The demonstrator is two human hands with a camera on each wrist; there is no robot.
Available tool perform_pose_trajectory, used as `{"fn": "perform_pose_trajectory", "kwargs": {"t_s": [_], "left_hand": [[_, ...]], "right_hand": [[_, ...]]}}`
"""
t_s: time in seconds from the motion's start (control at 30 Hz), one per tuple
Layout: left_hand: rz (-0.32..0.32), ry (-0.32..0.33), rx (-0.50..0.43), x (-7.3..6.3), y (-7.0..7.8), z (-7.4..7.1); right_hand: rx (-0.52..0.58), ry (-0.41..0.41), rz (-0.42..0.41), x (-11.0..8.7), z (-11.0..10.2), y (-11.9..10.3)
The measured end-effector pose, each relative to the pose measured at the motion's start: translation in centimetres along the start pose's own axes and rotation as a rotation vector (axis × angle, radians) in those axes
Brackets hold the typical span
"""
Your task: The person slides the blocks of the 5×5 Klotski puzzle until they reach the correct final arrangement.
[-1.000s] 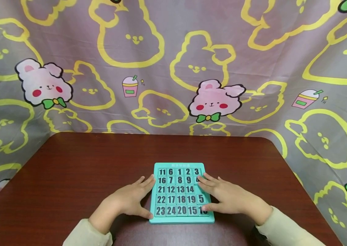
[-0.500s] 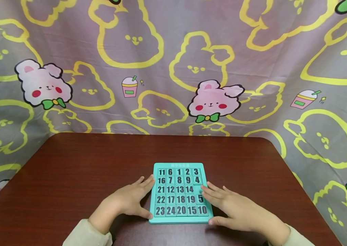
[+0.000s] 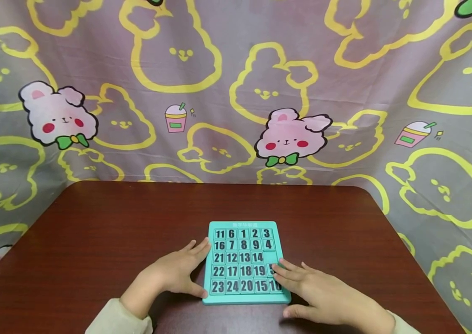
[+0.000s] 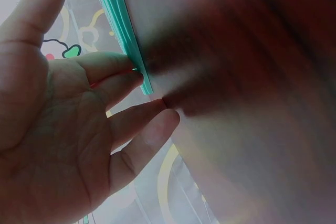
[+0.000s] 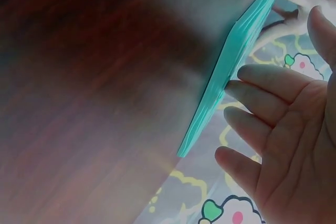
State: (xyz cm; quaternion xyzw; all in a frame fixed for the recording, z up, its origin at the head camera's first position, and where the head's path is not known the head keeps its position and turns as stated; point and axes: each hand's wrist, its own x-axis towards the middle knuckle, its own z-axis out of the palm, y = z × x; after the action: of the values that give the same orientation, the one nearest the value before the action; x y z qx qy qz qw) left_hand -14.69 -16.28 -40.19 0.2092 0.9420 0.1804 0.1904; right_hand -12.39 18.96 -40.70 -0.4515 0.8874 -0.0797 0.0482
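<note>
Sliding number puzzle (image 3: 245,263) sits flat on the brown surface (image 3: 148,208), right between both hands' fingers. Left hand (image 3: 173,271): fingers spread along its left edge, thumb at the near corner. Right hand (image 3: 321,293): loosely straight fingers, tips over the 5 tile (image 3: 271,271). One board, 24 tiles (image 3: 244,258), one gap. Both wrists angle inward.

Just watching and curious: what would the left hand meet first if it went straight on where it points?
The left hand would meet the board first, at its left edge; they seem to touch, though depth is unclear.
</note>
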Motion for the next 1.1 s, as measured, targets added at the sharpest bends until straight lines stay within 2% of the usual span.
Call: {"fn": "perform_pose_trajectory", "kwargs": {"t_s": [0.2, 0.5, 1.1], "left_hand": [[-0.001, -0.001, 0.005, 0.0, 0.1, -0.2], [-0.011, -0.01, 0.005, 0.0, 0.1, -0.2], [-0.013, -0.01, 0.0, -0.1, 0.1, -0.1]], "right_hand": [[0.02, -0.019, 0.02, 0.3, 0.0, 0.4], [0.169, -0.048, 0.064, 0.6, -0.4, 1.4], [0.19, -0.049, 0.082, 1.4, -0.3, 2.1]]}}
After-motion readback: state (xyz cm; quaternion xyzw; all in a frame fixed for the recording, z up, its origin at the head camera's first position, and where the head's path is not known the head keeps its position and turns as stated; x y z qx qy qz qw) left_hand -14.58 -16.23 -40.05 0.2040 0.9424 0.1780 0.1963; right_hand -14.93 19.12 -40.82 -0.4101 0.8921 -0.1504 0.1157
